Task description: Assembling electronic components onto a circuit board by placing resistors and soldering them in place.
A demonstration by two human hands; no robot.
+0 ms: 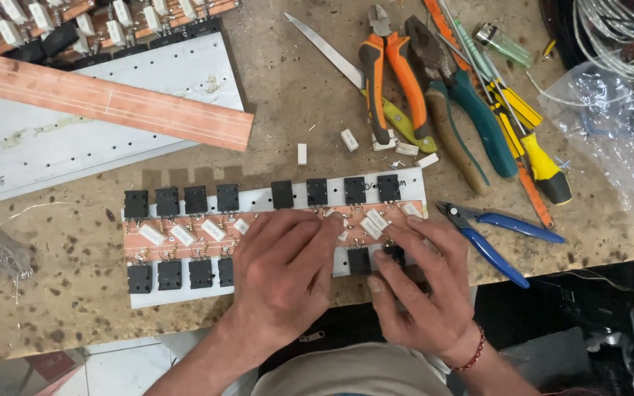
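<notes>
A white metal plate [273,199] is laid on the stained workbench [60,286], and a copper strip [185,236] carrying small white blocks is seated along its middle, between two rows of black square parts [168,201].

The left hand [284,268] is pressed flat on the strip, fingers together and stretched forward, so that nothing is pinched; the strip is simply held down under the palm. Just to the right of it, the right hand [420,282] is set on the same strip, its fingertips closed on a black part [361,259] of the lower row, though how firmly it is pinched cannot be told, since the fingers cover it.

The step in hand is judged to be the seating of that lower part against the strip while the assembly is steadied. A careful alignment of the part's legs with the copper is called for next, with steady downward pressure kept under the left palm.

Further right of the grip, blue cutters [504,238] are lying within reach, and orange pliers [390,73] and a yellow screwdriver [544,172] are lying beyond the plate.
</notes>
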